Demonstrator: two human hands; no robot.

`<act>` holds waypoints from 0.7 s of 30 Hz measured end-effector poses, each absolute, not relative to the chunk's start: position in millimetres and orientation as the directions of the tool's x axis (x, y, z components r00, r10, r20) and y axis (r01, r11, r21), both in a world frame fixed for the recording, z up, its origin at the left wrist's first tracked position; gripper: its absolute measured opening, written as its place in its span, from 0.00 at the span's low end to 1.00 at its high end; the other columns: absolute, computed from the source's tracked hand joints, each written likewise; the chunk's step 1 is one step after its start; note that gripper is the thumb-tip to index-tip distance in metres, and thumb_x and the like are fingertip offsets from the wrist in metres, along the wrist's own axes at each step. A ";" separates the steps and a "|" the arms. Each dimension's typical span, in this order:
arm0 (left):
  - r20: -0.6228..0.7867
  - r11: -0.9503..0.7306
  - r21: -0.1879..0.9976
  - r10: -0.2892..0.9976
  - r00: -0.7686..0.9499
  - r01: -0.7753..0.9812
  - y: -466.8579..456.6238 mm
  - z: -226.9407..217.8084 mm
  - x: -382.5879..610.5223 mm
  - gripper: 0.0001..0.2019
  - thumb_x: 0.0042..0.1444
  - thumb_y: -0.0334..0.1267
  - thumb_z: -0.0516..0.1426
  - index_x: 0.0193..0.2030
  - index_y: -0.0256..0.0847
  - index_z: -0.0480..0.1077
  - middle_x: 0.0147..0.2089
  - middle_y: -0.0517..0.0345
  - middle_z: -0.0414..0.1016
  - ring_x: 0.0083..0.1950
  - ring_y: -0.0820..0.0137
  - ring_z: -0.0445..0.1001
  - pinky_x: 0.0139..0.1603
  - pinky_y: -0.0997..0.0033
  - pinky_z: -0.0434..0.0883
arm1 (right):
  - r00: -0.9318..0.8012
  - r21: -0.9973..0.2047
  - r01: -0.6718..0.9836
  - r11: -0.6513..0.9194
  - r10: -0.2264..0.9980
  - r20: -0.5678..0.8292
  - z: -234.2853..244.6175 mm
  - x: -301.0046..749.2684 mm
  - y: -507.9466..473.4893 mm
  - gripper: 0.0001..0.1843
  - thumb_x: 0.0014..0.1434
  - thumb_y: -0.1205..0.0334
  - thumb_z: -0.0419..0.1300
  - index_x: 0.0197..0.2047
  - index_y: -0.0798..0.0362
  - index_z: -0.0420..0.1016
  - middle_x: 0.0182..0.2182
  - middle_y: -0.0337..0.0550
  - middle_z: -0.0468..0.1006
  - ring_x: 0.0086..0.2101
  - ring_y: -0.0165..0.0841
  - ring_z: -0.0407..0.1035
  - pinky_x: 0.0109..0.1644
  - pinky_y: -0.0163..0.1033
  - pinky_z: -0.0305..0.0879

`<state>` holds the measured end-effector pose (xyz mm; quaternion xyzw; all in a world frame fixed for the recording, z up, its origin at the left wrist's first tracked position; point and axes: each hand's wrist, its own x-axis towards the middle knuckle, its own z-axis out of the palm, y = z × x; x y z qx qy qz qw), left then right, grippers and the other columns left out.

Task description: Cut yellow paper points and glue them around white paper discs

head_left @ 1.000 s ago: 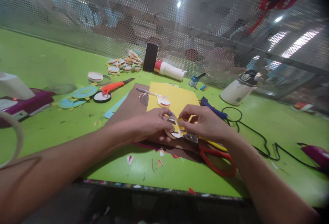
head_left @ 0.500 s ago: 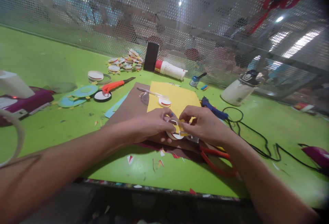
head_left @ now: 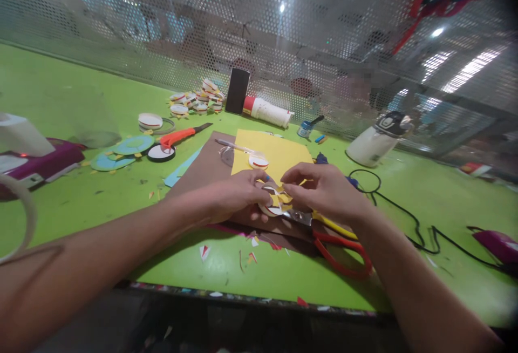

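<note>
My left hand [head_left: 249,194] is closed around a small round white paper piece [head_left: 272,210] with a red stripe and yellow strips across its top. Thumb and fingers of my right hand [head_left: 315,185] pinch at a yellow paper strip [head_left: 284,199] on its right side; the exact contact is partly hidden. Just below, scissors with red and yellow handles [head_left: 343,256] lie with their blades under the piece. A yellow sheet [head_left: 279,145] rests on brown paper [head_left: 198,175] beneath my hands. On the yellow sheet sit a similar white disc [head_left: 258,162] and a pen [head_left: 234,146].
Behind stand a pile of finished-looking white rings [head_left: 198,99], a phone [head_left: 237,91] and stacked paper cups [head_left: 267,113]. An orange-handled cutter [head_left: 178,137] and blue discs [head_left: 133,145] lie left. A bottle [head_left: 376,140] and black cable [head_left: 404,212] are right. Paper scraps [head_left: 253,256] litter the front.
My right hand has shifted slightly, and the yellow strips now look more bent up. More of the scissors' blades and yellow handle shows. The left hand still holds the round piece.
</note>
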<state>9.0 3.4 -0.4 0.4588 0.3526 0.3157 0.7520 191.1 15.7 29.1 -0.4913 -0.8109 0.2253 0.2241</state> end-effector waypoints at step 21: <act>-0.195 0.298 0.940 0.870 0.452 -0.168 7.2 2.7 4.0 0.20 0.45 0.26 0.59 0.47 0.36 0.61 0.25 0.60 0.70 0.19 0.77 0.66 0.20 0.77 0.60 | -0.322 -0.703 0.598 0.385 0.918 0.229 26.9 196.3 21.7 0.09 0.54 0.56 0.62 0.30 0.53 0.76 0.32 0.44 0.78 0.33 0.34 0.71 0.40 0.41 0.67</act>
